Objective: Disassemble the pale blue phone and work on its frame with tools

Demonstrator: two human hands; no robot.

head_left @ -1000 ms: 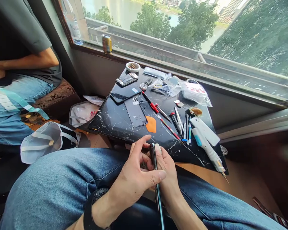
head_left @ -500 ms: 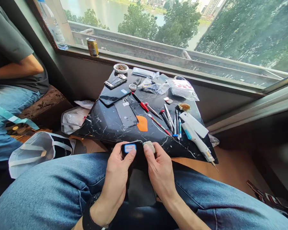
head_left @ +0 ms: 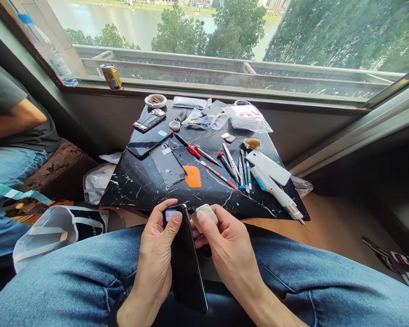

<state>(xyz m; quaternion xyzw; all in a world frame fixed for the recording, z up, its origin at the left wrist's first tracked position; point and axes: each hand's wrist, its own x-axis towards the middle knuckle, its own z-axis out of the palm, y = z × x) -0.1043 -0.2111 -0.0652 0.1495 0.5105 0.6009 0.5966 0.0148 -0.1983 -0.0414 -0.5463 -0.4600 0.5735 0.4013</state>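
Over my lap, my left hand (head_left: 156, 254) grips a black phone (head_left: 186, 268) by its left edge, thumb on a small blue-and-white sticker at its top corner. The phone lies face up, tilted toward me. My right hand (head_left: 230, 247) is closed on a small pale lump (head_left: 207, 213), pinched between thumb and fingers beside the phone's top right corner.
A black marble-patterned table (head_left: 139, 181) stands ahead with a phone back panel (head_left: 167, 164), an orange pick (head_left: 192, 176), screwdrivers (head_left: 204, 156), tweezers (head_left: 232, 160), a white tool (head_left: 276, 193) and plastic bags (head_left: 247, 117). A can (head_left: 111, 76) and a bottle (head_left: 49, 52) stand on the window sill. Another person sits at left (head_left: 10, 131).
The phone has turned from edge-on to face up in my hands. My right hand has come off the phone's top edge, still pinching the pale lump. The view has tilted.
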